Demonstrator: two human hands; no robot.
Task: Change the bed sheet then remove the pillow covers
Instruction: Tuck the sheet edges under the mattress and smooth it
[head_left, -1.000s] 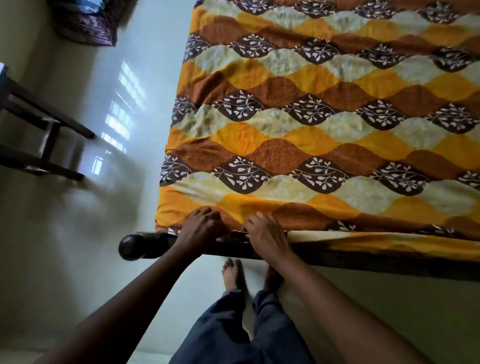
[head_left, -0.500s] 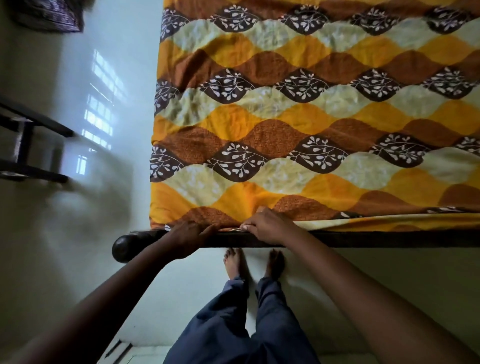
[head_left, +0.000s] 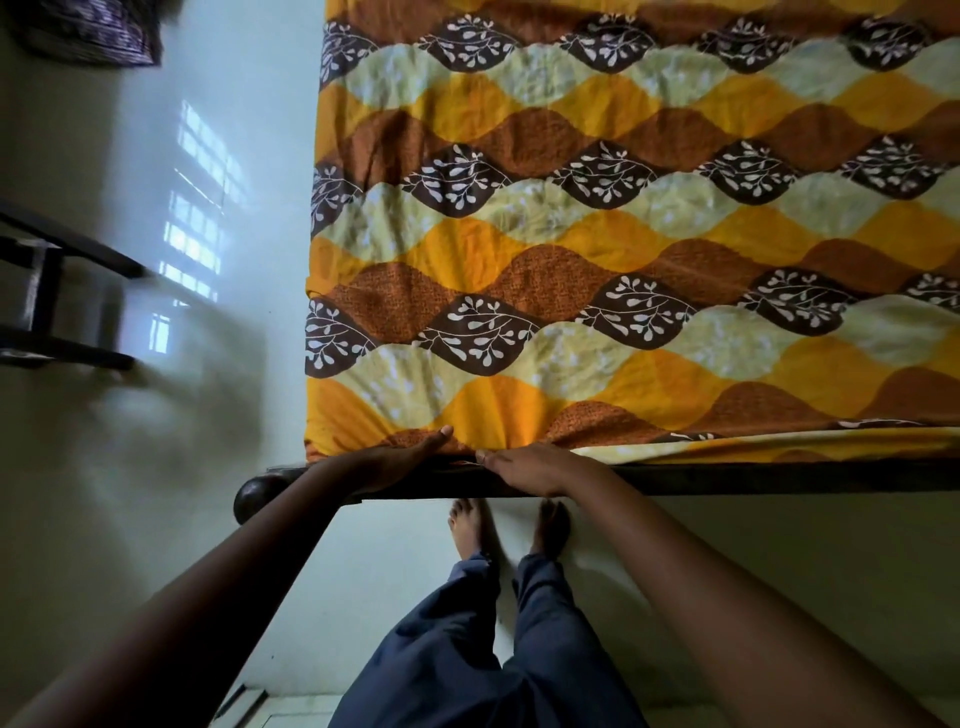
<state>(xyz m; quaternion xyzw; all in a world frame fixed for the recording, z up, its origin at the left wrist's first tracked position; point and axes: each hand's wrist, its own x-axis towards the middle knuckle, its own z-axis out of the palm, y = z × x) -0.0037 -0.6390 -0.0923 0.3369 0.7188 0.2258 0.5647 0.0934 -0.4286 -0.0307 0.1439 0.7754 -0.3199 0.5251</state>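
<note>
The bed sheet (head_left: 597, 270), patterned in orange, brown and cream waves with white leaf prints, lies spread flat over the mattress. Its near edge is gathered into small folds by the near-left corner. My left hand (head_left: 400, 457) presses on that edge with the thumb straight, and its fingers are hidden between the mattress and the dark wooden bed frame (head_left: 753, 478). Just to the right, my right hand (head_left: 530, 467) pinches the sheet's edge, fingers curled down over the frame. No pillows are in view.
The frame's round corner knob (head_left: 254, 499) juts out at the left. My bare feet (head_left: 509, 530) stand on the glossy pale floor right against the bed. Dark furniture rails (head_left: 52, 306) stand at the far left. A striped cloth (head_left: 88, 31) lies at the top left.
Both hands have slid lower on the near edge, from on top of the sheet down to the gap at the frame. The sheet now puckers around them.
</note>
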